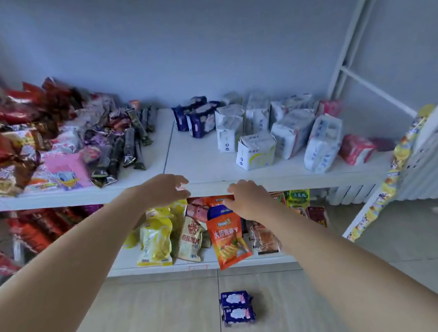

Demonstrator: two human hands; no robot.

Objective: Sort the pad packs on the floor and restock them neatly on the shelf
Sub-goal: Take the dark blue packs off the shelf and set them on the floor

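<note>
I see two dark blue pad packs point(237, 308) lying flat on the pale wood-look floor point(157, 319), touching end to end, the pair running away from me toward the shelf, printed faces up with a white and pink cloud-like picture on each; the writing on them is too small for me to read. On the white shelf point(201, 164) more pad packs stand upright: two dark blue ones point(195, 117) at the back, a cluster of white ones point(270, 131) with blue print in soft, crinkled wrap, and a pink pack point(355, 148) lying at the right end. My left hand point(165, 189) hovers at the shelf's front edge, fingers loosely bent and holding nothing. My right hand point(250, 199) sits just below that edge, fingers curled downward beside an orange snack bag point(229, 241) with Chinese characters on it; I cannot tell whether it grips the bag or only rests near it. To the left on the shelf lies a heap of glossy snack wrappers point(50, 144), among them a pink packet point(66, 171) with a cartoon duck. Yellow bags point(157, 241) stand on the lower shelf.
</note>
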